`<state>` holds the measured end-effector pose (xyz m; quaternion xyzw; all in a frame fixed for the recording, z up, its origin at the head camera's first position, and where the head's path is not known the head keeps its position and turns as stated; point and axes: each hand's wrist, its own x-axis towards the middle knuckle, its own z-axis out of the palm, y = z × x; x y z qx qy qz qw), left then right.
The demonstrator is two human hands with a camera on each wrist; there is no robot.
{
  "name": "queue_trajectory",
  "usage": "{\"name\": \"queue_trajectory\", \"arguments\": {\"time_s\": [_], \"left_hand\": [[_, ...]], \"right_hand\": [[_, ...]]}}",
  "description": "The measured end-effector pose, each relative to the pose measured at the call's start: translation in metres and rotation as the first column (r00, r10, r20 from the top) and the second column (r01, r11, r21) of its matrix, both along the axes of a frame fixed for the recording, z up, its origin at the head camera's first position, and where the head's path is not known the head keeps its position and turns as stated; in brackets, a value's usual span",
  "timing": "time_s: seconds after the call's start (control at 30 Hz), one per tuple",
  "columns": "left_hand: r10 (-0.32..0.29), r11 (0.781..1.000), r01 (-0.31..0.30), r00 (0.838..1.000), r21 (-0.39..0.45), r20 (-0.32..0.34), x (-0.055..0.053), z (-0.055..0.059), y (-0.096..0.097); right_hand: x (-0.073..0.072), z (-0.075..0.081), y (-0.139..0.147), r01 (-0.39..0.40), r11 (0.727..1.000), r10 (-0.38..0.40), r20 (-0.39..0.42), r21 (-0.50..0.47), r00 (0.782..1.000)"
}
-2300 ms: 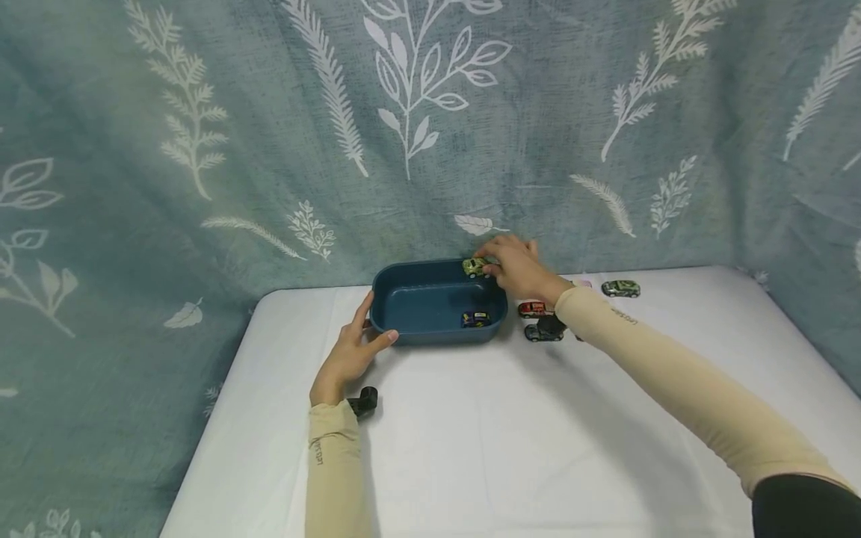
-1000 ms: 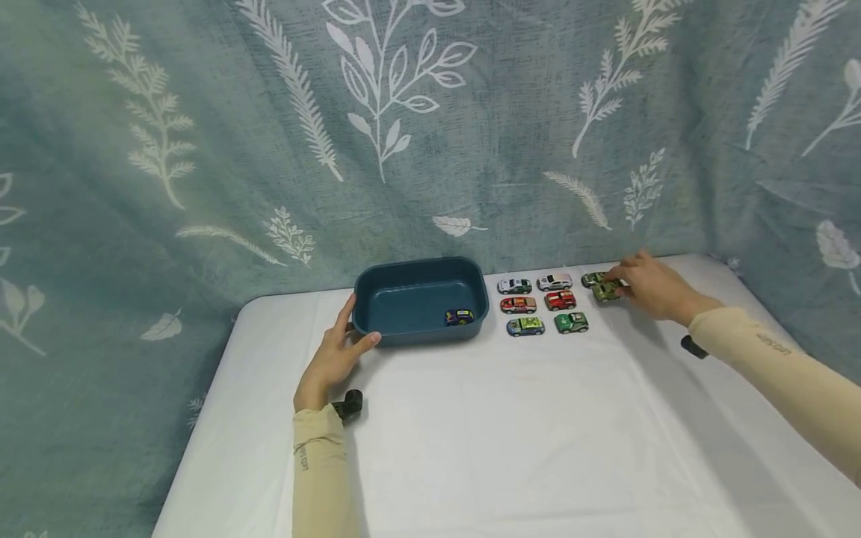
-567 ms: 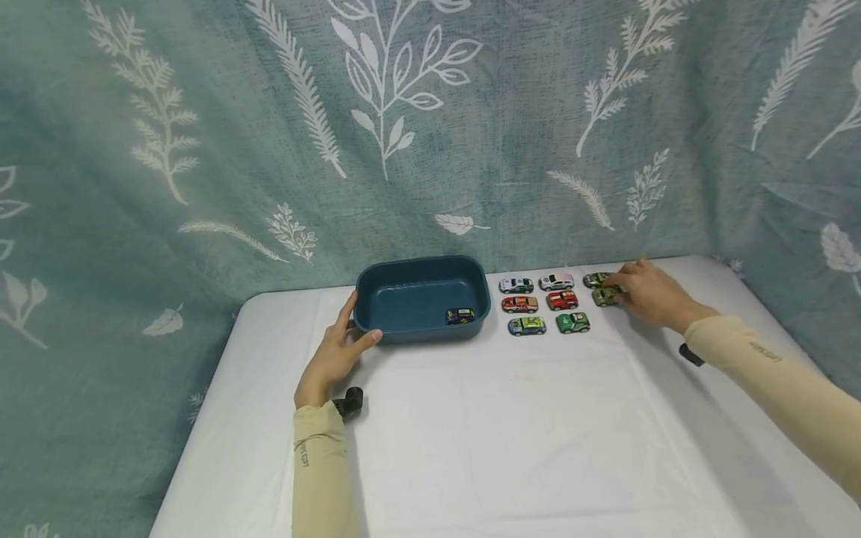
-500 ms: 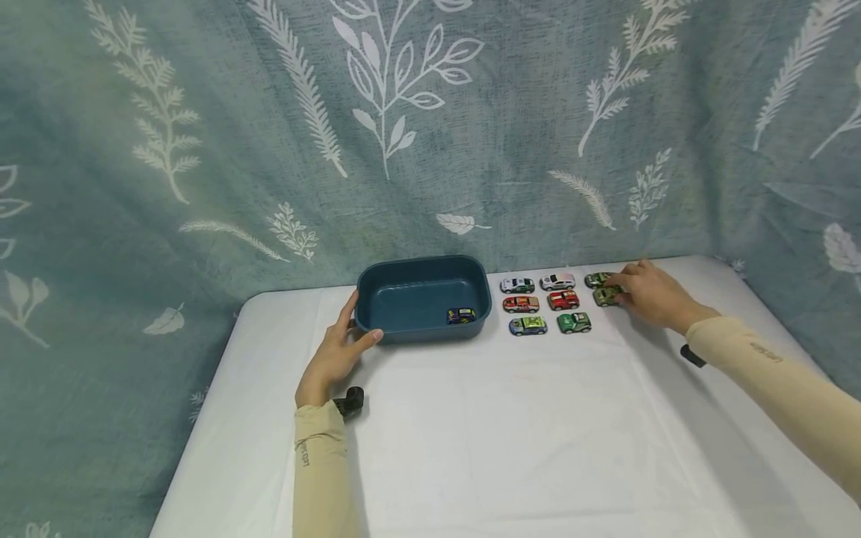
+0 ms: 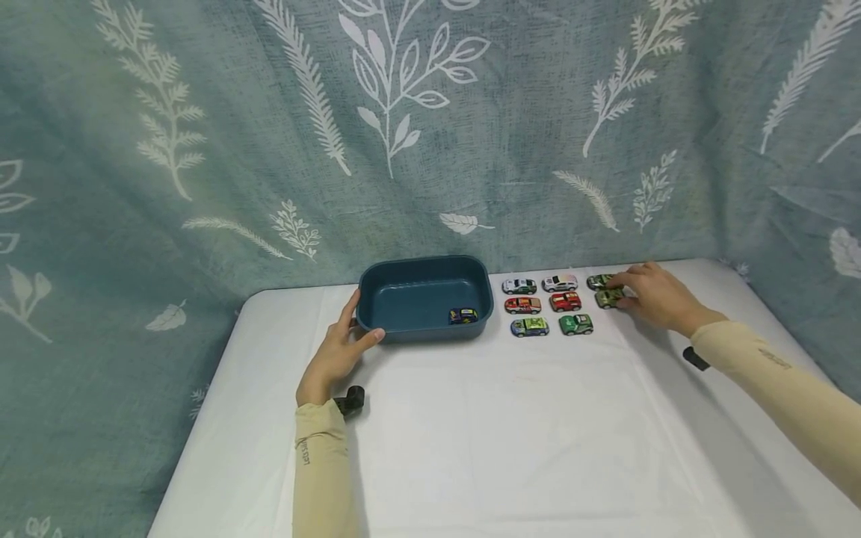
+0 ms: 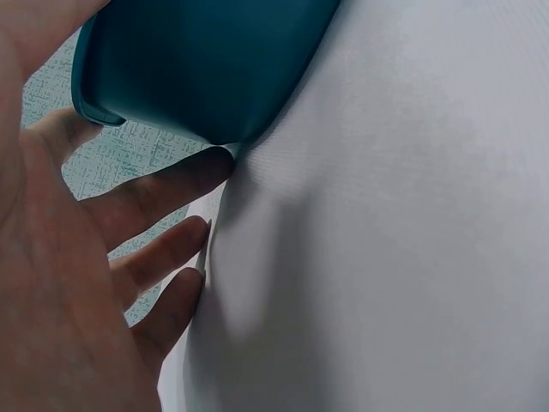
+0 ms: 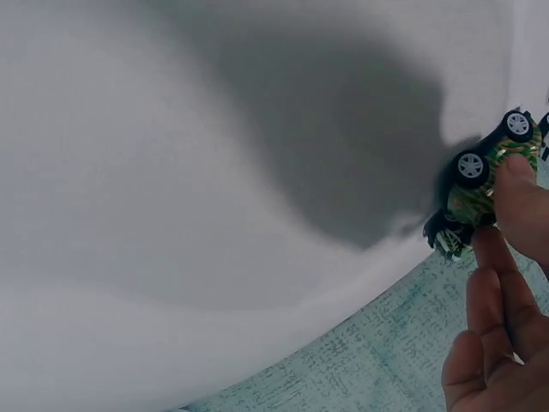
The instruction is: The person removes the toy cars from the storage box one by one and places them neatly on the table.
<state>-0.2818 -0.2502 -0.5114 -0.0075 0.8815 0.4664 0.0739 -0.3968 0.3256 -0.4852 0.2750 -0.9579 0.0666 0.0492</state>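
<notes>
My left hand (image 5: pixel 335 357) touches the left end of a dark blue rectangular tray (image 5: pixel 417 336), thumb at its front side and fingers along its end. In the left wrist view the fingers (image 6: pixel 163 184) are spread and fairly straight. A dark blue and yellow toy car (image 5: pixel 463 316) sits inside the tray at the right. My right hand (image 5: pixel 659 297) pinches a green camouflage toy car (image 5: pixel 608 299) at the right end of the group of cars. Its thumb (image 7: pixel 519 202) presses the car's side in the right wrist view. Just behind stands another green camouflage car (image 5: pixel 599 282).
Between tray and right hand stand two columns of toy cars: white-green (image 5: pixel 519 287), red-orange (image 5: pixel 522 305) and blue-yellow (image 5: pixel 530 327); white-pink (image 5: pixel 560 283), red (image 5: pixel 566 302) and green (image 5: pixel 576 324). A patterned green curtain (image 5: pixel 430 149) hangs behind the white table (image 5: pixel 471 433).
The right hand carried the camouflage car from above the tray to the right, down beside the other camouflage car. Since then it has barely moved. The left hand stays at the tray.
</notes>
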Motion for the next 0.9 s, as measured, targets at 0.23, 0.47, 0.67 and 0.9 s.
{"name": "queue_trajectory", "arguments": {"time_s": [0.23,0.47,0.67,0.9], "left_hand": [[-0.007,1.0,0.007,1.0,0.007,-0.002,0.001,0.0,0.001],[-0.012,1.0,0.012,1.0,0.005,-0.005,0.002,0.0,-0.001],[-0.022,1.0,0.022,1.0,-0.003,-0.005,0.002,0.001,-0.001],[-0.016,1.0,0.016,1.0,0.002,-0.012,0.0,0.001,0.0]], "right_hand": [[0.002,-0.005,-0.004,-0.006,1.0,0.006,0.01,0.002,1.0],[0.004,0.008,-0.017,0.029,0.996,-0.029,0.0,-0.08,1.0],[0.01,0.03,-0.063,0.015,0.989,-0.017,-0.012,-0.149,1.0],[0.009,0.049,-0.138,-0.004,0.964,0.013,0.032,-0.267,0.999]]}}
